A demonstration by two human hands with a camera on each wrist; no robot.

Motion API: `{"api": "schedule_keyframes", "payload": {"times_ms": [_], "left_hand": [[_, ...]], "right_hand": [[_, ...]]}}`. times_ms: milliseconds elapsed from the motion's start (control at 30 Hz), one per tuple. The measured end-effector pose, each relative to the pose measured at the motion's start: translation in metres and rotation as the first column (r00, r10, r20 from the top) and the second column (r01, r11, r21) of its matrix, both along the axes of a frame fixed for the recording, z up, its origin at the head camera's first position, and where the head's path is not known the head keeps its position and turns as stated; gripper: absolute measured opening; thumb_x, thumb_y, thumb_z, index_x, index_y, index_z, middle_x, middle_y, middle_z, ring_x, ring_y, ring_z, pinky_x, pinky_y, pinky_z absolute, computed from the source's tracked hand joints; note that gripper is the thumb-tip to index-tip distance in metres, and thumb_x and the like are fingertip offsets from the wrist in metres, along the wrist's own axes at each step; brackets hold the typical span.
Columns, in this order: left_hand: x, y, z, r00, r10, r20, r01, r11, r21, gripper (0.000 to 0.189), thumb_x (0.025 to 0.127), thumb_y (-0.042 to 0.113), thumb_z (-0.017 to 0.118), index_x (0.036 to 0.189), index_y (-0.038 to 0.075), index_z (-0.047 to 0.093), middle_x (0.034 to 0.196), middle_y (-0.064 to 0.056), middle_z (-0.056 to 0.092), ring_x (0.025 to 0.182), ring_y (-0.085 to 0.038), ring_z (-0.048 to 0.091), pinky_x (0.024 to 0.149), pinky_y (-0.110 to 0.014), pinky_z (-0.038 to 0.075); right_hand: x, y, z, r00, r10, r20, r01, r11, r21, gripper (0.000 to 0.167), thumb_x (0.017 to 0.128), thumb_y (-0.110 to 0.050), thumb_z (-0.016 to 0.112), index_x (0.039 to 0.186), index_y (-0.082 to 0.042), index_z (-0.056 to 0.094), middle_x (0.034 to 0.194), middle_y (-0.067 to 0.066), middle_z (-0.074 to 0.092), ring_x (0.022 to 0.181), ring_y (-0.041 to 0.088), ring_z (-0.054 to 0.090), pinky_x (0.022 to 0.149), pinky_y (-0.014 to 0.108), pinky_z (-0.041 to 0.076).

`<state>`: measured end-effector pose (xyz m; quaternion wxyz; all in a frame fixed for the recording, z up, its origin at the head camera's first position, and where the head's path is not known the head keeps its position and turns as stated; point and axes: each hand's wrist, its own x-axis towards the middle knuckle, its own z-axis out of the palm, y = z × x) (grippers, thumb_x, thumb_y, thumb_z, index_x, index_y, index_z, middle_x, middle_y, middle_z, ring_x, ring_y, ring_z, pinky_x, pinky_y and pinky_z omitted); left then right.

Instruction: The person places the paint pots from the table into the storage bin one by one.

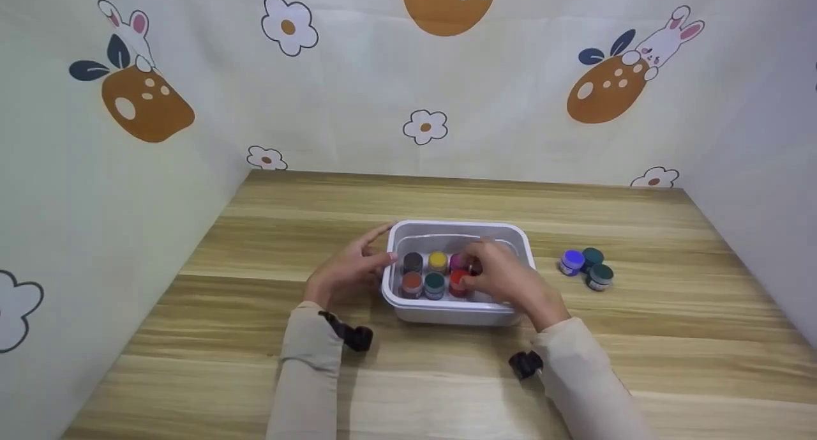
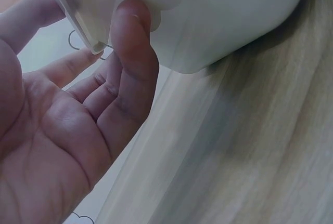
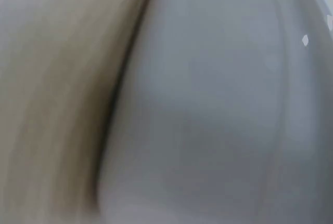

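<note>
A white plastic box (image 1: 456, 316) stands on the table, with small paint jars in two rows inside. In the head view I make out a black jar (image 1: 413, 262), yellow jar (image 1: 438, 262), magenta jar (image 1: 456, 262), brown jar (image 1: 412, 283), green jar (image 1: 434, 283) and red jar (image 1: 458, 283). My left hand (image 1: 351, 266) grips the box's left rim, thumb on one side and curled fingers on the other. Reaching inside at the right, my right hand (image 1: 504, 275) pinches a dark-lidded jar (image 1: 477, 267), mostly hidden by the fingers. The right wrist view shows only the box's blurred outer wall (image 3: 208, 104).
To the right of the box, a purple jar (image 1: 572, 261) and two dark green jars (image 1: 599, 277) cluster on the wooden table (image 1: 421, 376). Behind the table hangs a patterned cloth (image 1: 357, 89), which also lines the sides.
</note>
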<state>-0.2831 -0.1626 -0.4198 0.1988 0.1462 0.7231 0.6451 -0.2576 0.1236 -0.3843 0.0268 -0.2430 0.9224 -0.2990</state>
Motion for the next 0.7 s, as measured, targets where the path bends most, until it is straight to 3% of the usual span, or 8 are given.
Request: {"api": "schedule_keyframes", "payload": {"times_ms": [167,333,533,700], "left_hand": [[0.0,0.001,-0.001,1.0,0.006,0.011,-0.006,1.0,-0.005,0.075,0.094,0.017,0.064,0.159,0.022,0.025,0.121,-0.024,0.063,0.089,-0.019,0.065,0.082,-0.038,0.057],[0.001,-0.001,0.0,1.0,0.022,0.017,-0.021,0.999,-0.024,0.076,0.094,0.019,0.065,0.158,0.024,0.025,0.122,-0.023,0.063,0.091,-0.02,0.065,0.083,-0.038,0.057],[0.0,-0.002,0.0,1.0,0.017,0.024,-0.017,0.999,-0.03,0.076,0.094,0.02,0.065,0.159,0.023,0.024,0.121,-0.023,0.062,0.091,-0.021,0.065,0.084,-0.038,0.057],[-0.001,-0.001,-0.001,0.999,0.029,0.023,-0.028,0.999,-0.047,0.076,0.094,0.022,0.065,0.158,0.024,0.025,0.12,-0.021,0.064,0.088,-0.021,0.065,0.081,-0.036,0.057]], "right_hand": [[0.0,0.038,0.02,0.998,-0.062,-0.01,0.061,0.993,-0.101,0.022,0.089,-0.007,0.07,0.107,0.005,0.069,0.099,0.013,0.068,0.092,0.025,0.062,0.085,0.044,0.055],[0.001,0.083,0.032,0.982,-0.172,-0.075,0.157,0.973,-0.168,0.019,0.09,-0.003,0.067,0.106,0.007,0.067,0.097,0.017,0.068,0.091,0.027,0.064,0.086,0.047,0.056],[0.003,0.134,0.024,0.945,-0.308,-0.113,0.296,0.949,-0.107,0.023,0.09,-0.007,0.067,0.107,0.008,0.066,0.101,0.023,0.068,0.095,0.036,0.064,0.086,0.052,0.053],[0.003,0.164,0.007,0.929,-0.37,-0.027,0.368,0.928,-0.057,0.032,0.091,-0.012,0.066,0.113,0.011,0.064,0.111,0.029,0.064,0.105,0.043,0.059,0.089,0.055,0.05]]}}
